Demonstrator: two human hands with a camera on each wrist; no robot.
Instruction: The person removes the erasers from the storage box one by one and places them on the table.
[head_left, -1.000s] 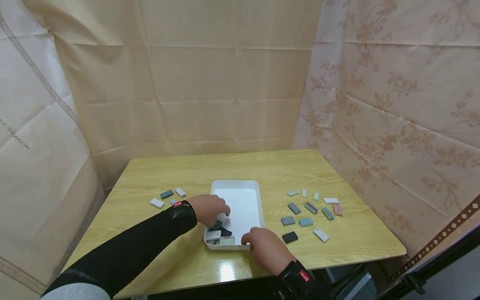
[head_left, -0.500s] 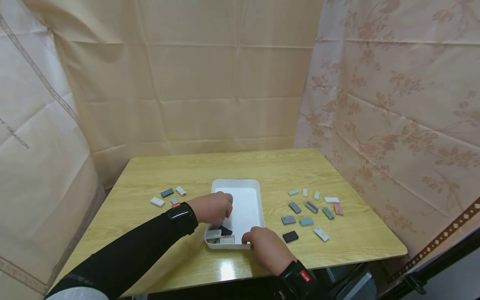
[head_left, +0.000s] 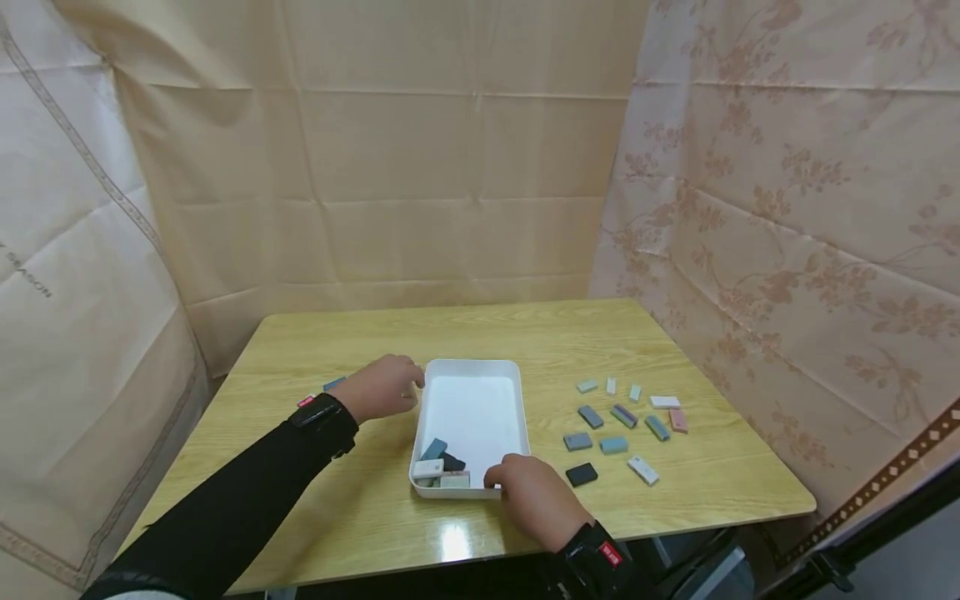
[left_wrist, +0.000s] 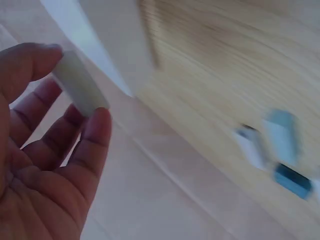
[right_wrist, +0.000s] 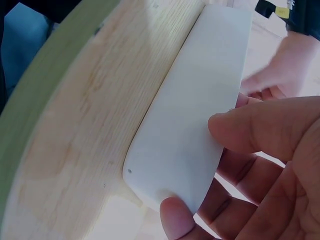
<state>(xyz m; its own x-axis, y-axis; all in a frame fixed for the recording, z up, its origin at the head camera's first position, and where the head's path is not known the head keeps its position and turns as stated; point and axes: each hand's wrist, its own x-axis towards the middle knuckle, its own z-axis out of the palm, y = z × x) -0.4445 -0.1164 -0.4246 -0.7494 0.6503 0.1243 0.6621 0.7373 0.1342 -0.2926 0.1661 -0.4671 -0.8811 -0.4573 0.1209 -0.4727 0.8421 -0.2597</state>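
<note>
My left hand [head_left: 384, 387] hovers just left of the white tray [head_left: 480, 412]. In the left wrist view it pinches a small pale grey-green block [left_wrist: 80, 82] between thumb and fingertips; the head view hides that block. My right hand [head_left: 536, 500] holds the tray's near right edge, thumb over the rim [right_wrist: 185, 110] and fingers outside. Inside the tray's near left corner lie several small blocks, among them a blue-grey block [head_left: 433, 450], a dark block [head_left: 452, 462], a white block [head_left: 428, 469] and a pale green block [head_left: 454, 480].
Several blocks lie spread right of the tray, including a black block [head_left: 581, 475] and a pink block [head_left: 678, 420]. Left of it, mostly behind my left arm, are a teal block [left_wrist: 292, 181], a light blue block [left_wrist: 282, 136] and a white block [left_wrist: 250, 147].
My left hand has lifted from inside the tray and moved left past its rim, uncovering the blue-grey block. My right hand stays on the tray's edge.
</note>
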